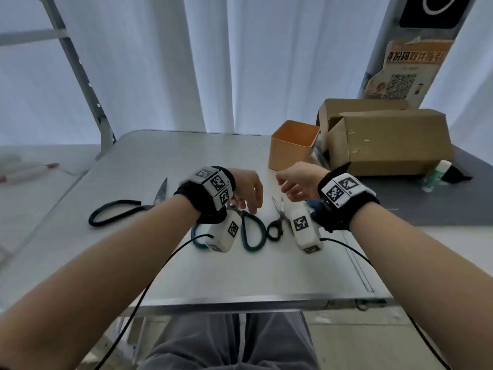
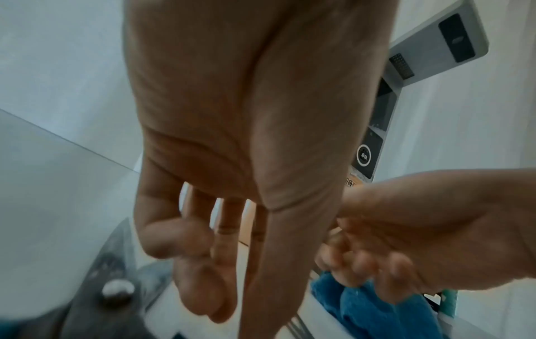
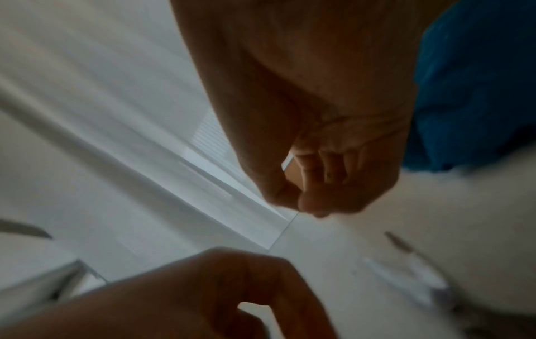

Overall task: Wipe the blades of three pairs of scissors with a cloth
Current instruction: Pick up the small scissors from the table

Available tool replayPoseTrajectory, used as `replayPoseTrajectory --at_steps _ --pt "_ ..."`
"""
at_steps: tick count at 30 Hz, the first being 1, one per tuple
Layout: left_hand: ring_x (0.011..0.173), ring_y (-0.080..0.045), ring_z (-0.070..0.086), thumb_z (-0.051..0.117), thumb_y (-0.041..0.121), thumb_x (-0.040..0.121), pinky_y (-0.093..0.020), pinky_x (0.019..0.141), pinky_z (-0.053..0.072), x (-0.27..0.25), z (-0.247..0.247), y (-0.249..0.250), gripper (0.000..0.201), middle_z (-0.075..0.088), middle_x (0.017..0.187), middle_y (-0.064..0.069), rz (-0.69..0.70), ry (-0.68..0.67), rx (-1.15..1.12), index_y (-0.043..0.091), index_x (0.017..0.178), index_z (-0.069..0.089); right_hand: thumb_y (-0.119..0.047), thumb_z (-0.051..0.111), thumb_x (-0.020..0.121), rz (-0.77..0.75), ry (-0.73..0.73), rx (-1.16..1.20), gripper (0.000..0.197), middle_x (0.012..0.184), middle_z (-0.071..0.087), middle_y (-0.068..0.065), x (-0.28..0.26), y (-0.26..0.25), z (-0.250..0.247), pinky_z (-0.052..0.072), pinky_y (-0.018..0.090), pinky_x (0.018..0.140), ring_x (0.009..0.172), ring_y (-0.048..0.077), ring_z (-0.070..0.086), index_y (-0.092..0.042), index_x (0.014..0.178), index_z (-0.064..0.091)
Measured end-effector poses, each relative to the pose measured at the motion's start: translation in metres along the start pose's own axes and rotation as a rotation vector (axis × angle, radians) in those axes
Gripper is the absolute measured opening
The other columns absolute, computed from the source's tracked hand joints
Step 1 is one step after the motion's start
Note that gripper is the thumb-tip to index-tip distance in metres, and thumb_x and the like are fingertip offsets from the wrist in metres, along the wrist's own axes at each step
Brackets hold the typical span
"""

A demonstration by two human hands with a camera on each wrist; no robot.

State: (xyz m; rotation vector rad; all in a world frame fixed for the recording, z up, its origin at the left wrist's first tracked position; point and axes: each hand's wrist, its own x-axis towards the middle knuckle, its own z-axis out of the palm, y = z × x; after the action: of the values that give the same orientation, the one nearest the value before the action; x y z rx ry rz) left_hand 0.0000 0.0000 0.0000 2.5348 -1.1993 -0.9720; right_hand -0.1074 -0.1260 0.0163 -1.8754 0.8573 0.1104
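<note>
Three pairs of scissors lie on the white table: a large black-handled pair at the left, a teal-handled pair in the middle and a small black pair to its right. My left hand hovers over the teal pair's pivot, fingers hanging relaxed and holding nothing. My right hand is curled into a loose fist with nothing in it. A blue cloth lies bunched just below and behind that hand, mostly hidden under the wrist in the head view.
An orange open box stands behind the hands, with cardboard boxes and a small green-white bottle to the right on a dark mat. Black cables trail from both wrists over the table's near edge.
</note>
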Motion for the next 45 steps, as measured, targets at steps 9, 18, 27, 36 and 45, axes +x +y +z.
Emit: replayPoseTrajectory --at_steps 9,18,27,36,45 --pt "0.053 -0.012 0.054 0.074 -0.003 0.078 -0.018 0.046 0.045 -0.015 0.014 0.003 0.024 0.063 0.080 -0.009 -0.026 -0.005 0.092 0.021 0.080 0.073 -0.031 0.072 0.087 0.066 -0.260 -0.875 0.026 0.094 0.070 0.007 -0.019 0.005 -0.001 0.052 0.027 0.065 0.082 0.021 0.063 -0.008 0.100 0.068" --pt "0.051 -0.013 0.052 0.063 -0.010 0.077 -0.014 0.041 0.042 -0.032 0.007 -0.012 0.031 0.065 0.084 -0.008 -0.114 0.166 0.243 0.019 0.086 0.072 -0.030 0.087 0.073 0.088 -0.225 -1.010 0.031 0.071 0.071 -0.002 -0.021 0.004 0.006 0.052 0.024 0.061 0.058 0.014 0.062 -0.014 0.050 0.072" --pt "0.086 -0.016 0.059 0.078 0.036 0.081 -0.027 0.079 0.048 -0.029 0.021 0.011 0.015 0.066 0.084 0.005 -0.040 0.213 0.124 0.021 0.084 0.076 -0.019 0.066 0.094 0.020 -0.124 -0.741 0.034 0.040 0.053 -0.004 -0.032 0.017 0.017 0.040 0.018 0.041 0.045 0.011 0.047 -0.013 0.064 0.051" --pt "0.074 -0.015 0.059 0.082 0.047 0.075 -0.025 0.066 0.043 -0.014 0.038 0.023 0.041 0.068 0.079 -0.002 -0.048 0.243 0.026 0.009 0.091 0.076 -0.020 0.076 0.081 -0.086 0.014 -0.272 0.017 0.066 0.057 0.003 -0.012 0.025 0.007 0.032 0.022 0.045 0.052 0.011 0.042 -0.008 0.081 0.064" --pt "0.071 -0.014 0.068 0.061 0.008 0.099 -0.028 0.078 0.061 -0.013 0.008 0.012 0.011 0.063 0.081 -0.004 0.172 0.173 -0.824 0.003 0.102 0.069 -0.022 0.077 0.086 -0.293 0.034 0.226 0.034 0.093 0.074 0.014 0.002 0.019 -0.016 0.056 0.024 0.060 0.071 0.015 0.067 0.002 0.109 0.071"
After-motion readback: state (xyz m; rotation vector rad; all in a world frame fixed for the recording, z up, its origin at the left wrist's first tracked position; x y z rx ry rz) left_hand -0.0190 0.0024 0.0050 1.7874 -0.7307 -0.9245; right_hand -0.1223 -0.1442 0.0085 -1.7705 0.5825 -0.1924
